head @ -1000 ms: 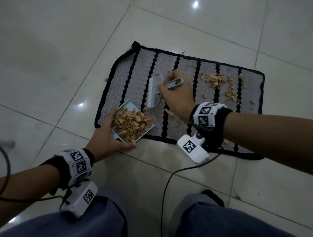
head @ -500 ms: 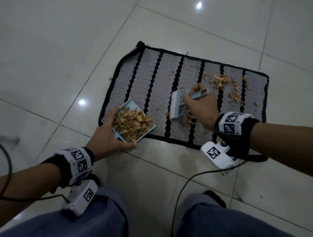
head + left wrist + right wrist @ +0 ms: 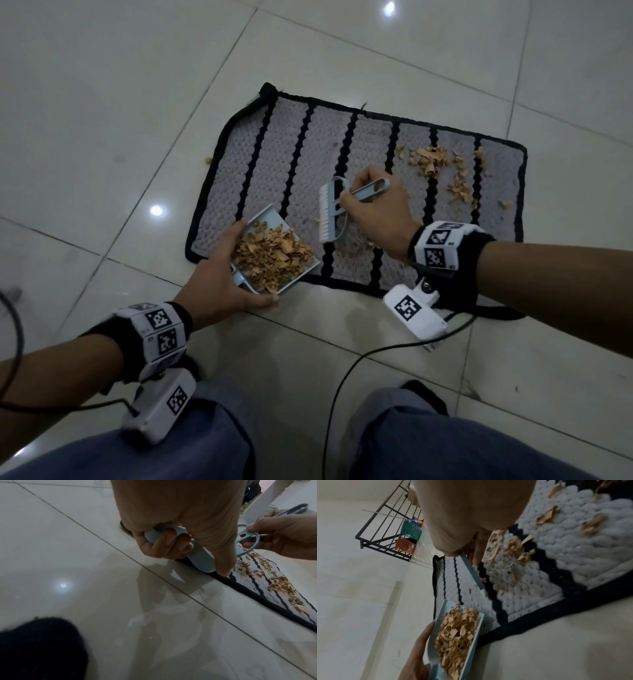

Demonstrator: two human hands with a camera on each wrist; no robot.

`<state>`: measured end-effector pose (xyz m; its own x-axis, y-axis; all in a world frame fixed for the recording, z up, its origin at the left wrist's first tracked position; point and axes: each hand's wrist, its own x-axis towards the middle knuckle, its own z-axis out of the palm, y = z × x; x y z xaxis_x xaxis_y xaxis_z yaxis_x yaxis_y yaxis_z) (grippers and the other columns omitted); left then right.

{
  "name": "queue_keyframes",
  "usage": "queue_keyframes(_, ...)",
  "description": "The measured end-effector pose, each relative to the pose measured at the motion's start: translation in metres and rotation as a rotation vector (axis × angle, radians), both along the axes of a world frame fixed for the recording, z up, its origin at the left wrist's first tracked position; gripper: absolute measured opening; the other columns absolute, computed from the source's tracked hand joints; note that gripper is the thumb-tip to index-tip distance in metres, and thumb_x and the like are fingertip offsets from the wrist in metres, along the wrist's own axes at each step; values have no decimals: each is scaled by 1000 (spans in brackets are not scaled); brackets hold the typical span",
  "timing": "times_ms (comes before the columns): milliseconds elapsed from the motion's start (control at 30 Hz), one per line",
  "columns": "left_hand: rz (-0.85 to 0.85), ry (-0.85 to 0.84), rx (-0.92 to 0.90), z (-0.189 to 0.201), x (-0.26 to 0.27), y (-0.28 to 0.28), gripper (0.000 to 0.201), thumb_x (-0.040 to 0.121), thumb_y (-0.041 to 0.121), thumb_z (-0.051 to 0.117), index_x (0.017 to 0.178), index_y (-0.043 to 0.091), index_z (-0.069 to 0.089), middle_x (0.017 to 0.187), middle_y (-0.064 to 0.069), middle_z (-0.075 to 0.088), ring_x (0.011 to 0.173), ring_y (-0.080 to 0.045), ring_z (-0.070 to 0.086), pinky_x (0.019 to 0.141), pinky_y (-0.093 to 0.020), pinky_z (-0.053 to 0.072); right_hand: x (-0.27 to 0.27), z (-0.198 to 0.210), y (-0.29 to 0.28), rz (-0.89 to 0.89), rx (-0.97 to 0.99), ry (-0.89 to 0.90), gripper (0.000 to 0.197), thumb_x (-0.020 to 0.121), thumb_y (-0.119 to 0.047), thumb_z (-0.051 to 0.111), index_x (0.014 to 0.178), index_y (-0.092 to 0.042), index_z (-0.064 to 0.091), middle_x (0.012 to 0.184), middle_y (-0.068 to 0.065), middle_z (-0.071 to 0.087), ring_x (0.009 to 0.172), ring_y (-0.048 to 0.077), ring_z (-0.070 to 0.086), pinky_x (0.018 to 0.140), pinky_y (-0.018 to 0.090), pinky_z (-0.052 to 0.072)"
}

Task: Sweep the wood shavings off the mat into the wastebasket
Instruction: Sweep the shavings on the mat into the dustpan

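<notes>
A grey mat with black stripes lies on the tiled floor. Wood shavings are scattered near its far right end, and a few lie under my right hand. That hand grips the handle of a small light-blue brush, bristles down on the mat, just right of the dustpan. My left hand holds a light-blue dustpan at the mat's near left corner, heaped with shavings. In the left wrist view my fingers curl around the dustpan handle. The wastebasket is not in view.
A black cable runs across the floor between my knees. One shaving lies on the tiles left of the mat. The right wrist view shows a black metal rack with green and orange baskets beyond the mat's end.
My right hand swung the brush right, down to the mat's near edge, then back left toward the dustpan. The left hand and dustpan stayed put.
</notes>
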<state>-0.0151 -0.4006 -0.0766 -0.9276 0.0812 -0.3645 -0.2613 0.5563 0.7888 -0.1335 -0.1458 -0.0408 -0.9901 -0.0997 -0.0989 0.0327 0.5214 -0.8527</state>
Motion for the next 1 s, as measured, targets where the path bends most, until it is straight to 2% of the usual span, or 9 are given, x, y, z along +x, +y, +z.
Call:
queue_keyframes(133, -40, -3, -6, -2, 0, 6, 130, 48, 44, 96, 151, 42, 15, 132, 17, 44, 116, -1, 51, 91, -5, 39, -1, 0, 33, -41, 69, -30, 19, 90, -13, 65, 81, -5, 49, 73, 18, 59, 61, 28, 55, 55, 40, 50)
queue_keyframes(200, -74, -11, 5, -2, 1, 12, 129, 49, 46, 95, 150, 43, 15, 131, 16, 46, 115, -2, 53, 93, -9, 42, -2, 4, 53, -64, 113, 10, 19, 89, -12, 65, 81, -3, 50, 72, 17, 60, 60, 28, 55, 53, 36, 47)
queue_keyframes(267, -100, -13, 25, -1, 0, 20, 126, 49, 46, 95, 147, 45, 16, 132, 14, 49, 113, -1, 56, 96, -15, 46, -1, 9, 65, -44, 141, 68, 20, 89, -13, 65, 82, 0, 51, 70, 12, 58, 56, 18, 51, 50, 29, 43)
queue_keyframes(333, -110, -9, 44, -2, -1, 27, 123, 50, 42, 96, 145, 46, 17, 130, 17, 49, 107, 12, 54, 90, -5, 44, 3, 13, 65, -2, 144, 105, 20, 90, -15, 66, 83, -1, 52, 71, 9, 58, 56, 13, 48, 50, 23, 41)
queue_keyframes(433, -100, -17, 45, -3, 1, 34, 128, 52, 38, 96, 151, 37, 15, 127, 22, 44, 104, 12, 52, 84, 3, 38, 11, 17, 54, 86, 100, 102, 20, 92, -15, 66, 85, -1, 54, 75, 11, 61, 61, 17, 56, 53, 28, 46)
queue_keyframes(567, -97, -41, 34, -2, 8, 34, 128, 53, 41, 95, 152, 37, 13, 128, 21, 45, 109, 6, 52, 87, -2, 41, 6, 13, 38, 203, 79, 56, 21, 90, -18, 68, 86, -2, 55, 77, 13, 61, 67, 29, 58, 59, 44, 50)
queue_keyframes(667, -89, -52, 27, 0, 13, 31, 128, 55, 39, 95, 152, 36, 12, 126, 24, 43, 101, 14, 53, 83, 3, 39, -2, 11, 27, 267, 59, 11, 23, 89, -20, 72, 87, -2, 57, 78, 12, 63, 66, 25, 60, 58, 36, 52)
queue_keyframes(767, -88, -65, -9, 3, 19, 31, 127, 54, 42, 94, 151, 41, 12, 123, 18, 49, 102, 0, 58, 85, -8, 46, -6, 9, 18, 339, 70, -23, 20, 88, -18, 73, 87, -4, 59, 78, 9, 65, 66, 21, 62, 58, 33, 55)
queue_keyframes(1000, -100, -86, 7, -1, 27, 38, 131, 53, 49, 93, 148, 50, 4, 129, 9, 57, 105, -13, 66, 90, -37, 57, -6, 9, 49, 253, 135, -54, 19, 89, -15, 69, 86, -1, 56, 77, 16, 63, 68, 32, 62, 62, 52, 53)
